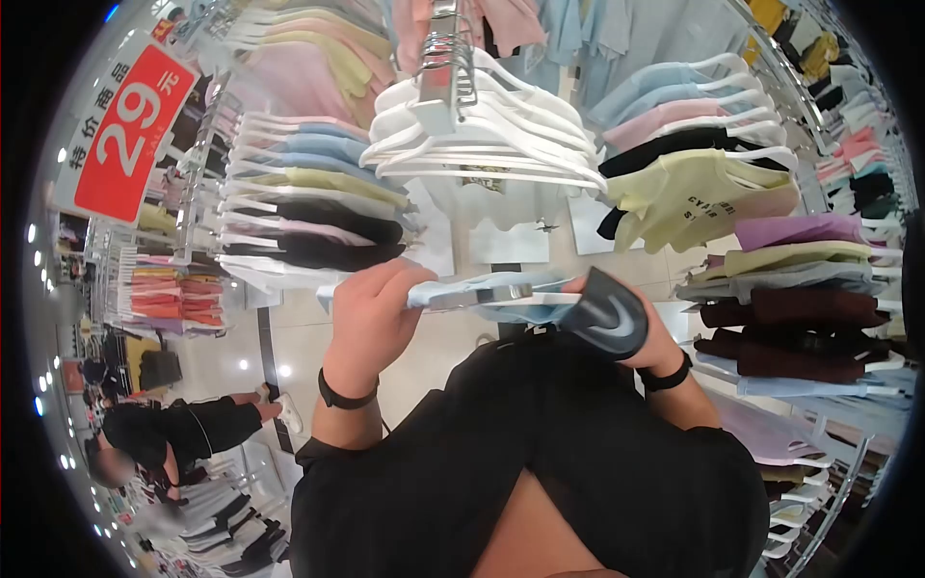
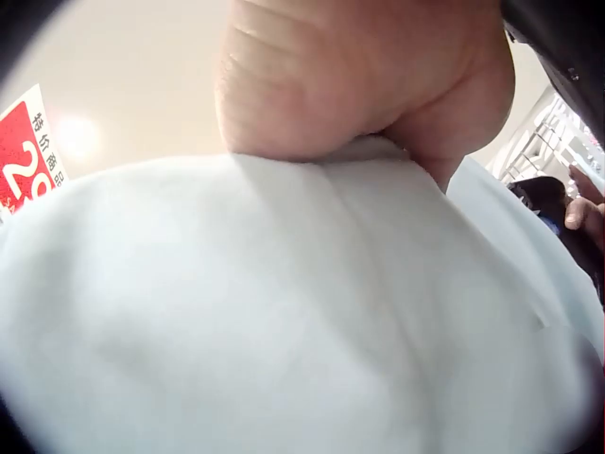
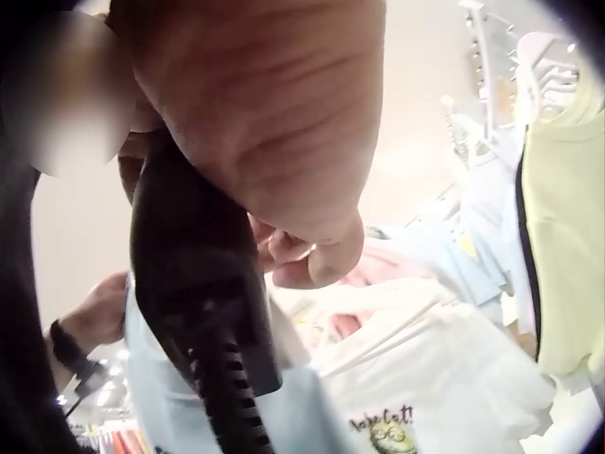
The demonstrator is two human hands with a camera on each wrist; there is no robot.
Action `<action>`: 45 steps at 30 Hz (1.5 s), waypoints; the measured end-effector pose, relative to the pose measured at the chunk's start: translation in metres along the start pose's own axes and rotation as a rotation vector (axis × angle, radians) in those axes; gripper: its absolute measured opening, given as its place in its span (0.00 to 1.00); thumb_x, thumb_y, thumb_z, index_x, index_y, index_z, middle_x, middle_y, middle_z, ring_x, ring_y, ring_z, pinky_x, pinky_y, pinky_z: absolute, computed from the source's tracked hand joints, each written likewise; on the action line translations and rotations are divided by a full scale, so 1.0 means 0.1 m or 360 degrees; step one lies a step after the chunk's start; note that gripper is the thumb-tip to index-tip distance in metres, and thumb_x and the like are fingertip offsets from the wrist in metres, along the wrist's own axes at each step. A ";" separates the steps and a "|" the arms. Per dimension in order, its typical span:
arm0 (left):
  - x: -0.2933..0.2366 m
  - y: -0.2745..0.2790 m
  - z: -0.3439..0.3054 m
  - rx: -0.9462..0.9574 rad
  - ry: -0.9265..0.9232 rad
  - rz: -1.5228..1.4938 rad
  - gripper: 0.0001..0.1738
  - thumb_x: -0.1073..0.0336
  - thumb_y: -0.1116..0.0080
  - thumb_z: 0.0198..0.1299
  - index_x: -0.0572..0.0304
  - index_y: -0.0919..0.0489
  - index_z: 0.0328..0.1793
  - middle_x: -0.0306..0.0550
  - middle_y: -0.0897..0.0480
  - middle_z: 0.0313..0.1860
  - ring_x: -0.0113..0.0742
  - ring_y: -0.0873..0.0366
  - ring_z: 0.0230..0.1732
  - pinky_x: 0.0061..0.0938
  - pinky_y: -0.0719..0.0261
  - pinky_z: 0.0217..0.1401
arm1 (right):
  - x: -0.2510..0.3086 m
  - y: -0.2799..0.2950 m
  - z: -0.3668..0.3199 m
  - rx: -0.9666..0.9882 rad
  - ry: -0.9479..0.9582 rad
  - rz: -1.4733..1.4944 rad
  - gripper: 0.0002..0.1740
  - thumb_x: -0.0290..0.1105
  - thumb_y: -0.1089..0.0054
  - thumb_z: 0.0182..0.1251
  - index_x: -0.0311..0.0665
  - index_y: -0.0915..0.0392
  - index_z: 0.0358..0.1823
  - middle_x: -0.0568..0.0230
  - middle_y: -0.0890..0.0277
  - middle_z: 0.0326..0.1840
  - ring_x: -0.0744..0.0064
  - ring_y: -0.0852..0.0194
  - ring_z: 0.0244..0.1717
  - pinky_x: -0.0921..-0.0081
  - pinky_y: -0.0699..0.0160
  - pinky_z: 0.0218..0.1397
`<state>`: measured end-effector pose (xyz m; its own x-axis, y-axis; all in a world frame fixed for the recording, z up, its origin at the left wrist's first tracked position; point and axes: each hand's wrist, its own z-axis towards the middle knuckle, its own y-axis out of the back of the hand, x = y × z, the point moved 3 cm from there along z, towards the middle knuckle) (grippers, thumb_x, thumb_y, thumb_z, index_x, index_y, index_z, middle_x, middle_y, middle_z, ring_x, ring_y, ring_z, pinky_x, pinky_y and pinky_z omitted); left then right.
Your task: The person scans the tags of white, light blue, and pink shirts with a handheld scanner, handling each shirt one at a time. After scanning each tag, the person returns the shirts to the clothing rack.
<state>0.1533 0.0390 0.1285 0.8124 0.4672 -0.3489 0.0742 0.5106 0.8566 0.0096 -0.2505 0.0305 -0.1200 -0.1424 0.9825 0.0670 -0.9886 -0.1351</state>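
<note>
Head view: light blue garment [image 1: 528,314] mid-frame, six o'clock from the white hangers [image 1: 511,144]. Left hand [image 1: 371,308], at nine, curls round its edge; right hand [image 1: 655,335], at three, grips a dark corded device [image 1: 607,313]. Looks mid-job tbh, garment's off the rail [image 1: 438,108], can't tell what's finished or left.

Your pale blue garment [image 2: 236,303] is matt cloth, smooth over its broad face with soft creases. Your black device [image 1: 605,318] looks like hard plastic, smooth with a low sheen, and its cord [image 3: 229,392] is ribbed rather than smooth. Ahead of you, the white hangers [image 1: 525,144] look smooth, like plastic or painted wood; you can't tell which. The rail end [image 1: 438,114] above them is shiny metal. You're wearing matt black cloth [image 1: 646,462], and the floor tiles [image 1: 301,342] look glossy, catching the lights.
</note>
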 end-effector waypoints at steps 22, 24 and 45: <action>0.15 0.06 -0.34 -0.0124 0.0462 -0.0152 0.13 0.78 0.29 0.57 0.65 0.15 0.49 0.48 0.19 0.32 0.40 0.22 0.32 0.28 0.26 0.37 | -0.56 0.46 0.36 -0.0046 -0.0621 -0.0748 0.27 0.30 0.27 0.52 0.28 0.20 0.55 0.53 0.13 0.42 0.64 0.18 0.41 0.67 0.19 0.52; 0.26 -0.10 -0.51 -0.0101 0.0543 -0.0145 0.14 0.78 0.29 0.56 0.64 0.14 0.49 0.49 0.19 0.32 0.42 0.22 0.31 0.29 0.25 0.36 | -0.63 0.52 0.33 -0.0043 -0.0693 -0.0817 0.26 0.30 0.27 0.52 0.29 0.20 0.54 0.53 0.14 0.42 0.64 0.18 0.42 0.67 0.19 0.52; 0.26 -0.43 -0.84 -0.0199 0.0635 -0.0429 0.16 0.81 0.29 0.53 0.61 0.13 0.48 0.48 0.21 0.30 0.44 0.22 0.30 0.31 0.25 0.35 | -0.59 0.52 -0.11 -0.0261 -0.0655 -0.0547 0.29 0.28 0.20 0.59 0.32 0.21 0.61 0.72 0.17 0.50 0.78 0.24 0.48 0.71 0.22 0.56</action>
<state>0.1228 0.0896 0.0511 0.4875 0.5341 -0.6907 0.1611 0.7225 0.6724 0.0096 -0.2941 -0.0361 0.2907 0.1880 0.9381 -0.0667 -0.9741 0.2159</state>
